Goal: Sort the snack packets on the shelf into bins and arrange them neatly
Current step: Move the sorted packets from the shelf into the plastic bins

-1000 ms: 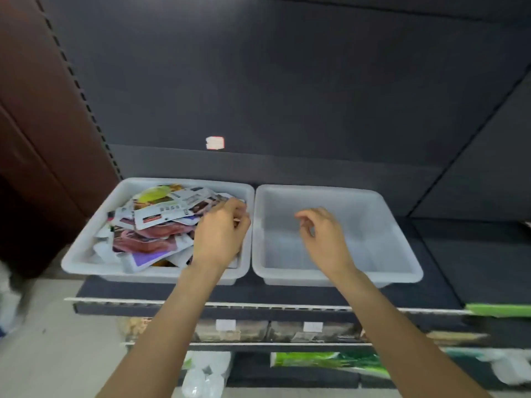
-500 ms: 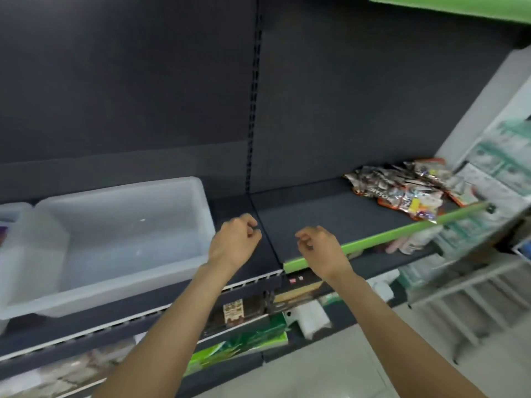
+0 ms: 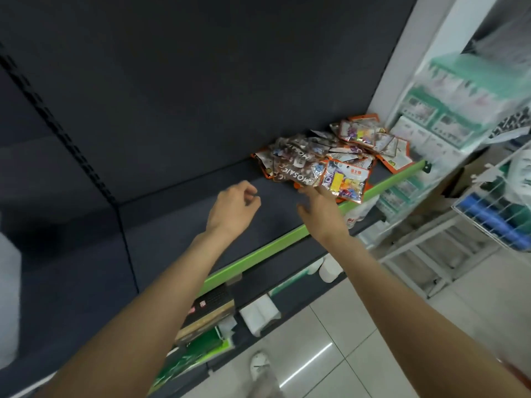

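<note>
A loose heap of snack packets (image 3: 321, 156), brown, orange and silver, lies on the dark shelf (image 3: 178, 222) at its right end, by the green front strip (image 3: 258, 254). My right hand (image 3: 321, 211) reaches out with straight fingers, and its fingertips touch the near edge of the heap. My left hand (image 3: 234, 209) hovers over the bare shelf to the left of the heap. Its fingers are loosely curled and hold nothing. A sliver of a white bin (image 3: 8, 297) shows at the far left edge.
A white wire rack (image 3: 494, 214) with blue items and a green-and-white display (image 3: 448, 110) stand to the right of the shelf. Lower shelves hold boxes and white rolls (image 3: 258, 314). The tiled floor and my shoe (image 3: 260, 366) show below.
The view has swung right, away from the two bins, to the heap of packets. Both hands moved right with it, and my right hand has opened and reached the heap.
</note>
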Motion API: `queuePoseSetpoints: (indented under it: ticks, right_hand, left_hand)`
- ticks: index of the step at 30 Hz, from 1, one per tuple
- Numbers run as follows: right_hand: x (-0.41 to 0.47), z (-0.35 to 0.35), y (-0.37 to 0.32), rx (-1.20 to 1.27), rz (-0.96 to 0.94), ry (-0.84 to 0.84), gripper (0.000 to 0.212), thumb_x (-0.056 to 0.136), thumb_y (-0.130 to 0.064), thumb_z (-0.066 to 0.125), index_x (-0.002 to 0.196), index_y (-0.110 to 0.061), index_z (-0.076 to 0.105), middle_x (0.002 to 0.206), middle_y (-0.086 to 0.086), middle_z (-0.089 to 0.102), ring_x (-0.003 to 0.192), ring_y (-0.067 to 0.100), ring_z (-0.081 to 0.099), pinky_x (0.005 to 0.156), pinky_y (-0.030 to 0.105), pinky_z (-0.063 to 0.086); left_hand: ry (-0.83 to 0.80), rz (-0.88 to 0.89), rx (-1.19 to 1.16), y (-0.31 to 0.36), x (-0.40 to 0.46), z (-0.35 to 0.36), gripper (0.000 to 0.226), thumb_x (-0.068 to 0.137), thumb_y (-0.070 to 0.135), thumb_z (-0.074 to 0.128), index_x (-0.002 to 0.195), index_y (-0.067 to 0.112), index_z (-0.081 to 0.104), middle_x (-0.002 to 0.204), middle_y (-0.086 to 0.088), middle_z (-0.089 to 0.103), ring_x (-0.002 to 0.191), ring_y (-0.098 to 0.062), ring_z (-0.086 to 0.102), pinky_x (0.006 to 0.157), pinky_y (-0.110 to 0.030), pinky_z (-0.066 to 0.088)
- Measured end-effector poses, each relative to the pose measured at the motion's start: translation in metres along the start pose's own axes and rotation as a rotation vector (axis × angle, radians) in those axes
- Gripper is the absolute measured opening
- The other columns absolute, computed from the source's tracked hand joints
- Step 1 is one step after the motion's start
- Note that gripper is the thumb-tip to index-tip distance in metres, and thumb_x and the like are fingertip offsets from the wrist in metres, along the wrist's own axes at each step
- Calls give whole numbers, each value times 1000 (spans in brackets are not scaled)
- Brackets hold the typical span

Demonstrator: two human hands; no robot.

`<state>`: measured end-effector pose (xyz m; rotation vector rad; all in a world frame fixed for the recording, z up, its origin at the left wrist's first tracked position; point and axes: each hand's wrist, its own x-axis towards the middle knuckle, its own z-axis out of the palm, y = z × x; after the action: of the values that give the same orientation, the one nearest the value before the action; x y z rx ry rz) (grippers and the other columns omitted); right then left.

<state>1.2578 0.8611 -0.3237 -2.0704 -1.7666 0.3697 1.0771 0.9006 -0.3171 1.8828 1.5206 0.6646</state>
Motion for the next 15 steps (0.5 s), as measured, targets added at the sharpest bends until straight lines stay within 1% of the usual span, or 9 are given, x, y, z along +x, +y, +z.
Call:
queuePoseSetpoints:
  ticks: [3, 6, 9, 11, 13, 14, 15]
  right_hand:
    - [47, 0, 33, -45, 43, -15, 46, 95, -18, 51, 138, -7, 38, 128, 17, 42, 123, 32, 37, 96, 39, 37]
    - [91, 6, 60, -76, 16, -40, 53, 94, -21, 54, 142, -10, 32, 138, 16, 35, 129, 33, 33, 99, 40, 37]
    - [124, 16, 83, -49, -14, -42, 63, 92, -22, 59, 145, -11, 26, 147, 14, 27, 135, 32, 26, 104, 40, 34]
    - [144, 21, 95, -2, -21, -66, 76, 88, -30, 64, 149, -16, 19, 152, 12, 17, 141, 31, 15, 112, 41, 28]
    - [164, 23, 105, -21, -26, -153, 93, 83, -42, 67, 152, -23, 7, 158, 10, -1, 146, 28, -2, 117, 41, 14]
    - [174, 23, 110, -51, -33, -211, 99, 80, -48, 68, 152, -26, 2, 158, 8, -8, 146, 26, -9, 118, 42, 10]
    - [183, 23, 113, -79, -44, -261, 105, 77, -53, 68, 151, -27, -2, 158, 8, -13, 146, 25, -13, 118, 42, 9]
  left_hand:
    - [-27, 22, 27, 4, 48, 28, 22, 94, 24, 56, 114, 16, 60, 112, 0, 62, 101, -13, 59, 86, -26, 47]
    - [-46, 32, 66, 8, 91, 55, 28, 94, 23, 57, 120, 14, 58, 118, -4, 57, 108, -17, 55, 86, -24, 41]
    - [-44, 17, 92, 12, 129, 83, 40, 93, 25, 57, 131, 16, 50, 128, -7, 52, 120, -24, 46, 96, -27, 35]
    - [-41, -12, 127, 13, 149, 100, 56, 91, 29, 59, 142, 18, 38, 143, -8, 41, 131, -27, 37, 105, -32, 30]
    - [-54, -42, 132, 8, 165, 116, 72, 88, 32, 63, 149, 19, 27, 154, -6, 25, 140, -25, 26, 113, -37, 27]
    - [-66, -63, 121, 4, 169, 123, 77, 87, 33, 64, 150, 21, 23, 157, -4, 19, 143, -25, 21, 114, -40, 26]
    - [-77, -84, 113, 0, 171, 130, 81, 86, 34, 66, 151, 23, 19, 159, -2, 13, 144, -24, 18, 114, -44, 27]
